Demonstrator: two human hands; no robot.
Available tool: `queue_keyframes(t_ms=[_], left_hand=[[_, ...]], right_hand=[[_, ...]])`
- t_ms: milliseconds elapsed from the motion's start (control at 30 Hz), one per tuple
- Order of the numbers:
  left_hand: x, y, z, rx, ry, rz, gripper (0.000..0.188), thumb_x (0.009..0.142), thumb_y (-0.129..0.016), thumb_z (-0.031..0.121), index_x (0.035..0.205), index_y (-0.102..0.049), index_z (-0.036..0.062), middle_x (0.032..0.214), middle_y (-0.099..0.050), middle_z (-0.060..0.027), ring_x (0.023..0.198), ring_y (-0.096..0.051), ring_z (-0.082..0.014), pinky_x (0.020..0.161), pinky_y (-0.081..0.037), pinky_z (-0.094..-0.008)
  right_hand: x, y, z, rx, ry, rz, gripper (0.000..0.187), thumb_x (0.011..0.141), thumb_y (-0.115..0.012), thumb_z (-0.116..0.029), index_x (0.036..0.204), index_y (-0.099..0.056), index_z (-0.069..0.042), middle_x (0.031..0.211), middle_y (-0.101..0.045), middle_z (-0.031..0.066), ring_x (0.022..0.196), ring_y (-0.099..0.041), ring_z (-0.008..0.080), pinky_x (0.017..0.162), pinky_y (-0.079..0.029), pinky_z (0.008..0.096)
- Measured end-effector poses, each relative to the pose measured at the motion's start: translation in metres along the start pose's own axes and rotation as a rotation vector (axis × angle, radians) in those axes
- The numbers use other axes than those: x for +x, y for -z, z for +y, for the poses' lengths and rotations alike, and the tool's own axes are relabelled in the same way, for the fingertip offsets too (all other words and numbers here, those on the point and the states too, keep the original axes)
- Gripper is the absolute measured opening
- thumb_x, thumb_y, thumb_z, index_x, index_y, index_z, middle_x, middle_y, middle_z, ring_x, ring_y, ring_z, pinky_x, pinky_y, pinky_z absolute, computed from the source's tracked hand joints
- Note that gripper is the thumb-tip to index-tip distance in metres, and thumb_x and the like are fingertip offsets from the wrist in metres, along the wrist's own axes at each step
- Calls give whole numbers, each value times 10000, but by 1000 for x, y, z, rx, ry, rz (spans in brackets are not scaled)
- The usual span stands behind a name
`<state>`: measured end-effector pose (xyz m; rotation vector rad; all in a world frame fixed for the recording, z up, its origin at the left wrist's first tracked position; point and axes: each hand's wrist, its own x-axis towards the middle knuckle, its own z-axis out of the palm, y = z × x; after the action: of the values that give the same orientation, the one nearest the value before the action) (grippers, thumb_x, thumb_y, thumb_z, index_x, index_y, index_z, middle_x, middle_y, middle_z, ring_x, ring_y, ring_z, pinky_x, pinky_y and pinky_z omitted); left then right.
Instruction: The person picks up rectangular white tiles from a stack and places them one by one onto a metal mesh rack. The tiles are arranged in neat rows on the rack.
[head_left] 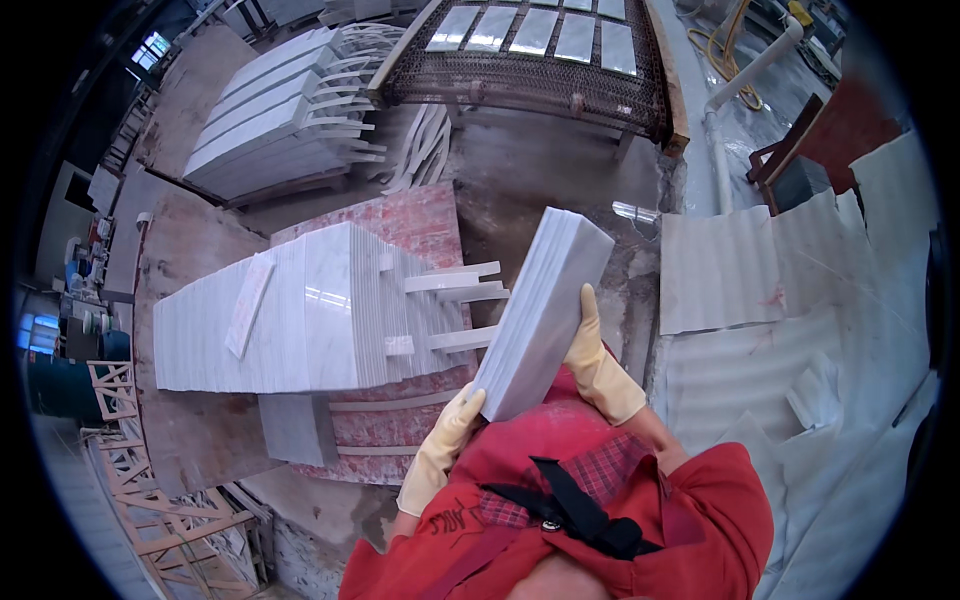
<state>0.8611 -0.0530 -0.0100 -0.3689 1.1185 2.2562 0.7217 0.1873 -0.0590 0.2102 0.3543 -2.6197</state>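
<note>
Between my two gloved hands is a short stack of long white-grey stone tiles [555, 310], held tilted in front of my body. My left hand [445, 445], in a cream rubber glove, grips its near lower end. My right hand [598, 362], gloved alike, presses against its right side with the fingers pointing up along it. Just left of the held tiles stands a long row of upright stone tiles [330, 310] packed face to face. White strips [465, 338] stick out from the row toward the held tiles. A narrow loose piece [250, 305] lies on top of the row.
The tile row rests on a red stained board [420, 225], with a grey block [298, 428] beside it. More stacked tiles [270, 110] stand at far left. A mesh conveyor [490, 85] carries flat tiles at the back. White foam sheeting [720, 270] covers the right side; wooden crates [150, 510] stand lower left.
</note>
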Motion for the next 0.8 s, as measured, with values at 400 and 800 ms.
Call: queue_keyframes(t_ms=[400, 800], left_hand=[[256, -58, 126, -160, -167, 484, 729, 984, -710, 486, 1471, -474, -2, 1351, -621, -144, 1185, -643, -281, 1008, -517, -464], [471, -86, 252, -367, -444, 203, 744, 1064, -413, 602, 1593, -371, 80, 1590, -461, -180, 1435, -448, -377, 1134, -368, -617]], right_hand=[[279, -12, -175, 151, -348, 109, 718, 932, -725, -581, 1442, -603, -92, 1419, -658, 110, 1297, -606, 305, 1167, -434, 499], [481, -57, -313, -226, -266, 352, 752, 954, -672, -623, 1460, -584, -73, 1400, -656, 123, 1289, -609, 292, 1140, -451, 455]])
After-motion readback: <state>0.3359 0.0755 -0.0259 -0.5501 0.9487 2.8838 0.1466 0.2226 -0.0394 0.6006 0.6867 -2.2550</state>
